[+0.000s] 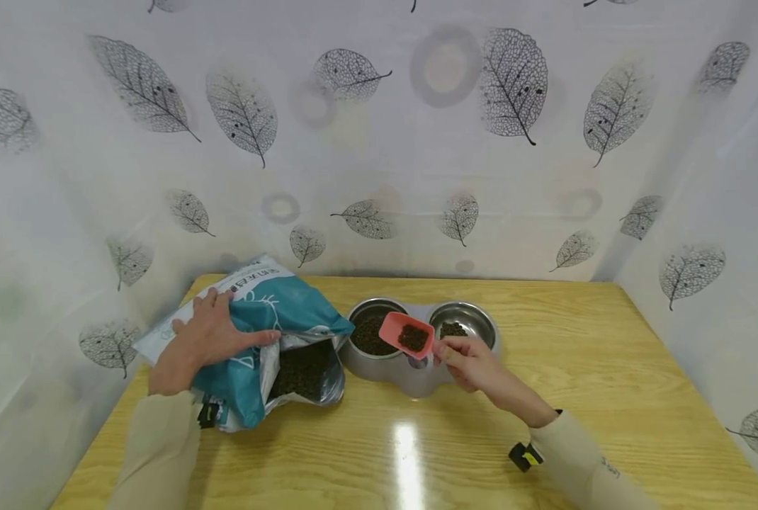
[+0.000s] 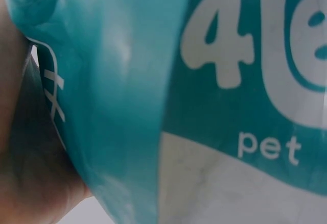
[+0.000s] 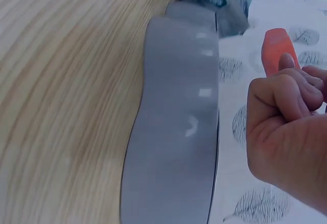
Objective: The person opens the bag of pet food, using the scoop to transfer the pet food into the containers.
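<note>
My right hand (image 1: 481, 368) pinches the handle of a pink scoop (image 1: 390, 329), which carries brown kibble (image 1: 413, 338). The scoop hovers over a grey double pet bowl (image 1: 411, 379), between its two steel dishes. More kibble (image 1: 371, 336) covers the bottom of the left dish, and a smaller pile (image 1: 453, 329) lies in the right one. In the right wrist view the scoop (image 3: 278, 48) rises above the curled fingers. My left hand (image 1: 210, 336) rests on a teal and white pet food bag (image 1: 302, 301), fingers spread and thumb along its mouth. The bag lies tilted, its mouth showing kibble inside.
A wooden table (image 1: 577, 368) bears the bag and the bowl. Behind it and along both sides hangs a pale sheet (image 1: 379, 163) printed with dark leaves. The bag's mouth lies close to the left end of the bowl.
</note>
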The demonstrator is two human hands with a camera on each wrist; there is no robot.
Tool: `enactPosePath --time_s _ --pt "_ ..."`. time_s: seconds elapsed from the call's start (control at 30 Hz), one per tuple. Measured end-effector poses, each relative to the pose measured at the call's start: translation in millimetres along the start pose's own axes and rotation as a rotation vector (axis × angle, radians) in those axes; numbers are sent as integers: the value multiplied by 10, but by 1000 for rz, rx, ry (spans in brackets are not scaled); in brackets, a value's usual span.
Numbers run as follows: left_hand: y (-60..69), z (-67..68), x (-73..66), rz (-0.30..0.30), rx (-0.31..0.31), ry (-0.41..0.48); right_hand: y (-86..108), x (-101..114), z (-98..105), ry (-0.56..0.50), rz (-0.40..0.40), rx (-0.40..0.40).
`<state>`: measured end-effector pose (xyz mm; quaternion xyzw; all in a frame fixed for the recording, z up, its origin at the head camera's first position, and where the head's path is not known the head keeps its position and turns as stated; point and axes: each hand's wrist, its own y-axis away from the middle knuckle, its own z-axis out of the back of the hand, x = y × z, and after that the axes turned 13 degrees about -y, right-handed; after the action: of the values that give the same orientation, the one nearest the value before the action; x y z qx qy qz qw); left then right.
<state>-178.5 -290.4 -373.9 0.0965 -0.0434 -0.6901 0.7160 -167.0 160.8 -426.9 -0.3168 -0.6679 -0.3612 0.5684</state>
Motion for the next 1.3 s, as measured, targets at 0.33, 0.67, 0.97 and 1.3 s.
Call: enactPosePath --time_s 0.33,0.67,0.97,1.3 --pt "-4 -19 -17 4 -10 -4 289 4 425 292 -40 -279" --pt "0 -32 -10 8 1 -4 369 -5 599 778 72 -439" --pt "0 -14 -13 4 -3 -5 357 -58 595 1109 207 -468" --pt "-11 -24 -2 -3 -16 -2 337 -99 548 1271 356 -535"
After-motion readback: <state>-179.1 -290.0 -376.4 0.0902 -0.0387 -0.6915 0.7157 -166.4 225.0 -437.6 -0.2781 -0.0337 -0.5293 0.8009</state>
